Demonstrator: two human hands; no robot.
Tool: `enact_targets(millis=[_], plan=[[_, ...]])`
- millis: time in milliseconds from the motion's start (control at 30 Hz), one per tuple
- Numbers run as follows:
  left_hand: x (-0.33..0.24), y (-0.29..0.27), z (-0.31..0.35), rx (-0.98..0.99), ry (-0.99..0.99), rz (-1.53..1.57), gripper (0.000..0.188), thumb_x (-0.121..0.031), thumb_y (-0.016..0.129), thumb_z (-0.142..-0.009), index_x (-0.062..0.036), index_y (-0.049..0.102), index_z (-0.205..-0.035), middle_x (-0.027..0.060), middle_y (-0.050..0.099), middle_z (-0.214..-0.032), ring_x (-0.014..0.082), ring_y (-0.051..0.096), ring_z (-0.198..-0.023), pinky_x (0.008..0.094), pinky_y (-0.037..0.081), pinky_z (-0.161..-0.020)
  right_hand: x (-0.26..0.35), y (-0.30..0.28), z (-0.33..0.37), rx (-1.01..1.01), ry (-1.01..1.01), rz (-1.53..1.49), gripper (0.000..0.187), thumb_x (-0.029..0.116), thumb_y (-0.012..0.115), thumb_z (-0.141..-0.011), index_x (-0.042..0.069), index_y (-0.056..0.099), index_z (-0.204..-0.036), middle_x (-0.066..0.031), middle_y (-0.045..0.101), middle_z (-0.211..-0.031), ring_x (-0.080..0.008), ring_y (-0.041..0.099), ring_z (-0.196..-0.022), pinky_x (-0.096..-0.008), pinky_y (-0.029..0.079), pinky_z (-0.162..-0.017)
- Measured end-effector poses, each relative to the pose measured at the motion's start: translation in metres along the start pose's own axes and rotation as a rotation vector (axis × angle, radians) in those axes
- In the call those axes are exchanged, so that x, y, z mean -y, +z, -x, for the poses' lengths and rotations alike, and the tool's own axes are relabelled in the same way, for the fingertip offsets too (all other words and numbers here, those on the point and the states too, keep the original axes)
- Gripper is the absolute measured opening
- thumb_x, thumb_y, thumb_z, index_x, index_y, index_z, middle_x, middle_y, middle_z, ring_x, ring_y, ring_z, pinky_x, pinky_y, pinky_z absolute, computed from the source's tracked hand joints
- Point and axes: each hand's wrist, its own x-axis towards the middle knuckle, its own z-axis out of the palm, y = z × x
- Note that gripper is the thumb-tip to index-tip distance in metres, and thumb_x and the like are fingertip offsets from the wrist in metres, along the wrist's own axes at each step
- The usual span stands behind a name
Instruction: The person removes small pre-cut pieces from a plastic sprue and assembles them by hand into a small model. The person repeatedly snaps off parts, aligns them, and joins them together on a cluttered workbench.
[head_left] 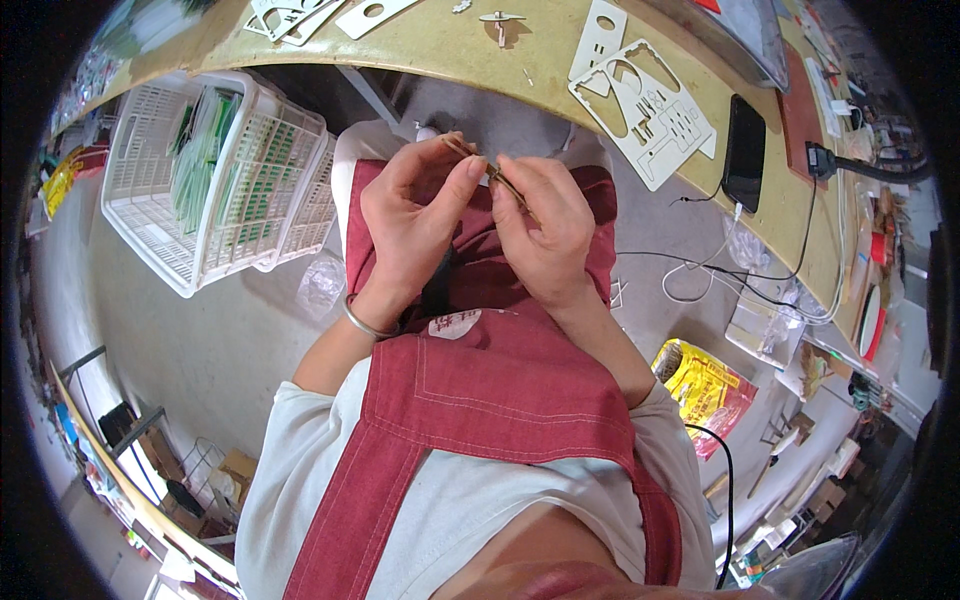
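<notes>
My left hand (415, 195) and my right hand (548, 225) are raised close together over my lap, just in front of the workbench. Fingers and thumbs of both pinch a small, thin, brown-edged piece (494, 172) that runs slantwise between them. Whether it is one part or two joined ones is hard to make out, as the fingertips cover much of it. Beyond them on the bench stands a small pale assembled piece (500, 27) with a flat top. Pale cut-out sheets lie to its right, the nearest a large slotted sheet (650, 125) at the bench edge.
More cut-out sheets (372, 14) lie at the far left of the yellowish workbench (450, 45). A black phone (742, 155) with cables rests at the right. White plastic baskets (150, 235) stand on the floor at left; a yellow and red bag (700, 385) lies at right.
</notes>
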Motion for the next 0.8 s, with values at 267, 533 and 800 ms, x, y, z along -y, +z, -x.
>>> enact_targets(millis=[267, 533, 800], plan=[[0.004, -0.006, -0.003, 0.029, -0.040, 0.004, 0.024, -0.005, 0.080, -0.095, 0.0051, 0.071, -0.115, 0.0070, 0.077, -0.103, 0.0111, 0.073, -0.094, 0.0253, 0.059, -0.083, 0.000, -0.008, -0.003, 0.061, 0.019, -0.013, 0.025, -0.002, 0.077, -0.087, -0.002, 0.072, -0.111, -0.0161, 0.070, -0.099, -0.0288, 0.070, -0.075, -0.0358, 0.057, -0.062], [0.000, 0.002, 0.003, 0.000, 0.003, -0.026, 0.023, -0.003, 0.080, -0.095, 0.0047, 0.071, -0.115, 0.0064, 0.077, -0.104, 0.0103, 0.073, -0.093, 0.0254, 0.059, -0.085, 0.002, -0.008, 0.000, 0.030, 0.035, 0.021, 0.029, -0.004, 0.077, -0.083, 0.000, 0.072, -0.111, -0.0137, 0.069, -0.095, -0.0235, 0.068, -0.065, -0.0333, 0.055, -0.056], [0.001, 0.004, 0.004, 0.002, -0.024, 0.053, 0.023, -0.003, 0.080, -0.095, 0.0049, 0.071, -0.115, 0.0065, 0.077, -0.104, 0.0103, 0.073, -0.094, 0.0256, 0.060, -0.085, 0.004, -0.008, -0.001, 0.010, 0.042, -0.031, 0.026, -0.011, 0.074, -0.082, -0.004, 0.073, -0.107, -0.0106, 0.068, -0.089, -0.0155, 0.063, -0.069, -0.0275, 0.049, -0.058]])
